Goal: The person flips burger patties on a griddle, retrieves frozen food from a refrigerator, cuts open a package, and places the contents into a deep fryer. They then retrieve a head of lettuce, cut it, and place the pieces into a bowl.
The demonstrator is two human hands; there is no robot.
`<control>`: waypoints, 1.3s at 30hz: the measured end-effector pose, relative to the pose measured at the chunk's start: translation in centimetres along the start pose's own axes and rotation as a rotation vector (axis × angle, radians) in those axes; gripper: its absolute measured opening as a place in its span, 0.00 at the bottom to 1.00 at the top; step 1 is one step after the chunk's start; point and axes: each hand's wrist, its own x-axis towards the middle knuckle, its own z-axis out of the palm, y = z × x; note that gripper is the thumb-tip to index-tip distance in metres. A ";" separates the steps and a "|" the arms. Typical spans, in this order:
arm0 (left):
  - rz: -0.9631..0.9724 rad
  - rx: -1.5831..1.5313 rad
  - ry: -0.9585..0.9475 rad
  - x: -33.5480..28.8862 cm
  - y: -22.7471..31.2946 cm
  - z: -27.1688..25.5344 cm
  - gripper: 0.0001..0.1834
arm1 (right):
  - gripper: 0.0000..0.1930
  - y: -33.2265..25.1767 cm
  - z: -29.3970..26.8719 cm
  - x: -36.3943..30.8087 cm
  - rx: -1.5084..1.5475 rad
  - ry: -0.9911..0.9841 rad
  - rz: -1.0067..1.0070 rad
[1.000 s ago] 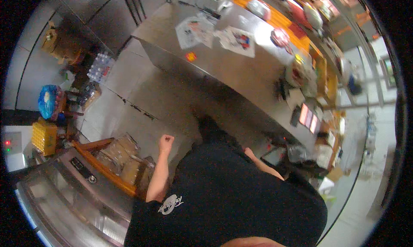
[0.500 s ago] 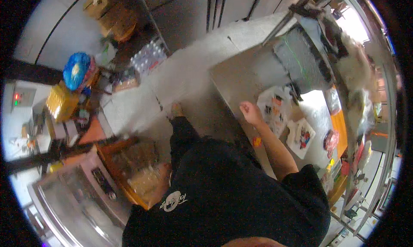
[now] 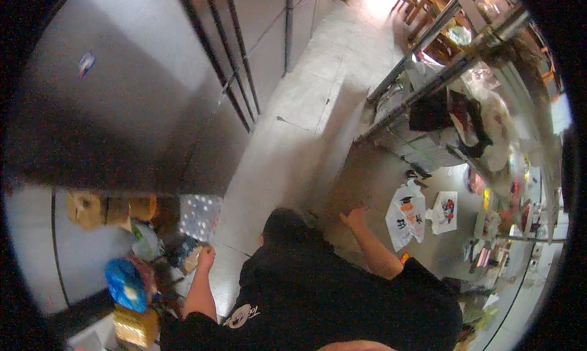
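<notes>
My left hand (image 3: 207, 257) hangs at my left side, its fingers curled in, and I see nothing in it. Just beyond it are a tan item (image 3: 192, 260) and dark things, too blurred to name; whether the hand touches them is hard to see. On the other side, my right hand (image 3: 354, 218) hovers by the near edge of a grey worktop (image 3: 382, 168), thumb apart from the fingers and nothing held. The nearest things to it on the worktop are a white plastic bag (image 3: 406, 216) with orange and black print and a white tray (image 3: 444, 213) holding small coloured items.
Tall grey cabinets (image 3: 202, 106) line the left of a pale tiled floor (image 3: 309, 106). At lower left stand a blue round package (image 3: 124, 284), a gold box (image 3: 136, 326), cardboard boxes (image 3: 110, 209) and a pack of bottles (image 3: 200, 216). A metal rack (image 3: 440, 70) rises over the worktop.
I have moved forward and turned, so the cabinets and aisle fill more of the view. My left hand has swung forward, and the oven-like appliance at lower left has left the view.
</notes>
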 end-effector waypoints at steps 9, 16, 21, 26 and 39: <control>-0.003 -0.183 -0.207 21.1 33.0 2.7 0.13 | 0.23 -4.9 -11.9 7.5 0.395 -0.291 -0.057; 0.647 0.028 -0.225 32.7 60.5 5.8 0.09 | 0.17 -13.6 -22.9 33.0 0.856 -0.387 -0.184; 0.343 -0.035 -0.271 47.8 76.5 11.4 0.09 | 0.20 -16.5 -21.5 49.0 1.171 -0.387 -0.092; 0.237 0.094 -0.352 57.7 89.6 18.0 0.10 | 0.19 -9.7 -15.2 54.6 0.698 -0.502 0.019; 0.387 0.231 -0.555 74.5 125.3 29.8 0.16 | 0.18 5.2 -8.7 73.9 1.020 -0.507 0.534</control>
